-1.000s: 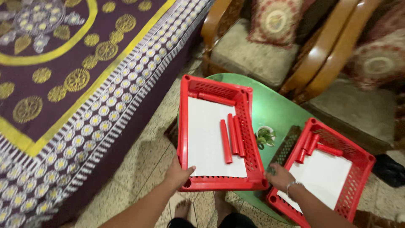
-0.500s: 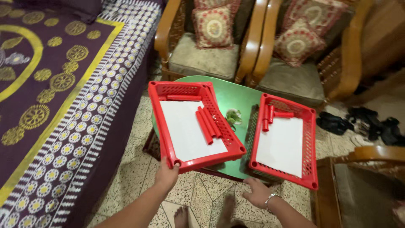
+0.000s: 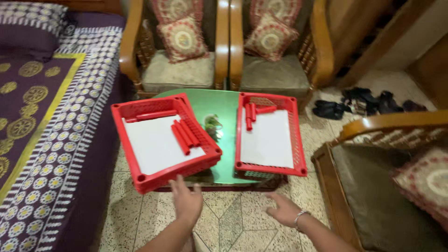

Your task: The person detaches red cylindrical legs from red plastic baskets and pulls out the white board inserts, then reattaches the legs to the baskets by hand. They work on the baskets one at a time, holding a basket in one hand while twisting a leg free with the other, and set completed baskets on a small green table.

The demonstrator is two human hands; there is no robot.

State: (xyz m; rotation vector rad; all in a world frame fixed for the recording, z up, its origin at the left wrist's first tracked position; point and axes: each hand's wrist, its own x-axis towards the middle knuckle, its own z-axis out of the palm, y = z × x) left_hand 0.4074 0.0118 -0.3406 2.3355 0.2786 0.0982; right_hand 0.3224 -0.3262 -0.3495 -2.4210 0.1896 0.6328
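Below, two red trays (image 3: 140, 179) holding white sheets (image 3: 154, 142), red rods (image 3: 185, 134)

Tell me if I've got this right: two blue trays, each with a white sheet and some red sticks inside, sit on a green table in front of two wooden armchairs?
Not quite: the trays are red, not blue. The head view shows the left tray and the right tray both red, each with a white sheet and red sticks, on the green table in front of two wooden armchairs.
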